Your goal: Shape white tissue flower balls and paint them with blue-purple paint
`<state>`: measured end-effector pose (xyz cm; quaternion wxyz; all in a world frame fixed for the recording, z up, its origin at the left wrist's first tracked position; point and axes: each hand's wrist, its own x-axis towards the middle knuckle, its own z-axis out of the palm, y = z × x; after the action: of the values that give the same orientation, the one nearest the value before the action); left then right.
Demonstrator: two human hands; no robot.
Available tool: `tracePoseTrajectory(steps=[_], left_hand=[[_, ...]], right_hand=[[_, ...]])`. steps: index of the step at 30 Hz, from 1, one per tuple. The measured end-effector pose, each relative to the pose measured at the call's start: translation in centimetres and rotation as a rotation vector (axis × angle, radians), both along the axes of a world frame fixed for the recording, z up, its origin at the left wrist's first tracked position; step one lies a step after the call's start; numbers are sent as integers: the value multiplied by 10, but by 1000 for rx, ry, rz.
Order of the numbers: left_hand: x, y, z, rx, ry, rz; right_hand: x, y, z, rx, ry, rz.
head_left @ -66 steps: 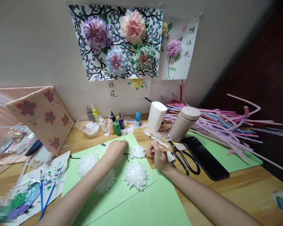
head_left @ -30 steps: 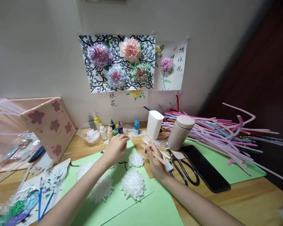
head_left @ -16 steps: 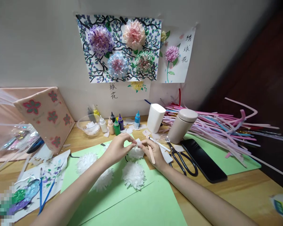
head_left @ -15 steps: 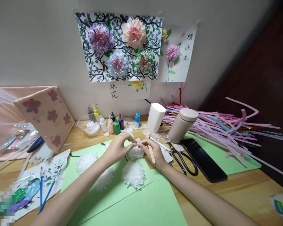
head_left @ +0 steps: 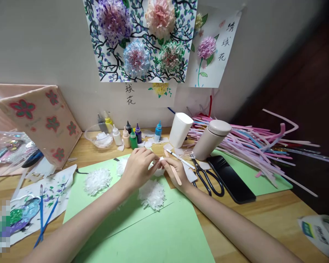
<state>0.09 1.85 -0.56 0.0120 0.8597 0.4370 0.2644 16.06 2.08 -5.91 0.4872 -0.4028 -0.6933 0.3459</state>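
Note:
My left hand (head_left: 141, 166) and my right hand (head_left: 178, 172) meet over the green paper (head_left: 153, 237), their fingertips pinched together on a small piece of white paper (head_left: 161, 159). Most of that piece is hidden by the fingers. A flat wooden stick (head_left: 176, 175) also lies tucked in my right hand, slanting across its fingers. Fluffy white paper flowers rest on the green paper: one flower (head_left: 98, 181) left of my left forearm, another flower (head_left: 152, 194) just below the hands, and others partly covered by my left hand and arm.
Paint bottles (head_left: 133, 139), a clear bowl (head_left: 98, 137) of paper bits, a white cup (head_left: 181, 129) and a tumbler (head_left: 212, 140) line the back. Scissors (head_left: 208, 179), a phone (head_left: 231, 179) and pipe cleaners (head_left: 252, 146) lie right. Paintbrushes (head_left: 46, 223) lie left; a tape roll (head_left: 322, 233) sits front right.
My left hand has turned more palm-down, and its fingers have closed in tighter on the white paper against my right fingertips. The view has tipped slightly downward.

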Motion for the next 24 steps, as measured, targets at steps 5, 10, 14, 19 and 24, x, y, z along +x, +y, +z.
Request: tracePoseTrajectory(steps=[5,10,14,19,24], left_hand=[[-1,0,2,-28,-46,8],[-1,-1,3,-101,-103,18],[-1,-1,3,-126,-111,24],[-1,-1,1,-148,-126,20],[-2,-1,0,-220,-246,9]], right_hand=[[0,-4,3,29,-47,21],[0,-4,2,46,-53,20],[0,-4,2,53,-76,6],[-2,-3,2,70,-76,-37],[-2,-2,1,88,-63,-91]])
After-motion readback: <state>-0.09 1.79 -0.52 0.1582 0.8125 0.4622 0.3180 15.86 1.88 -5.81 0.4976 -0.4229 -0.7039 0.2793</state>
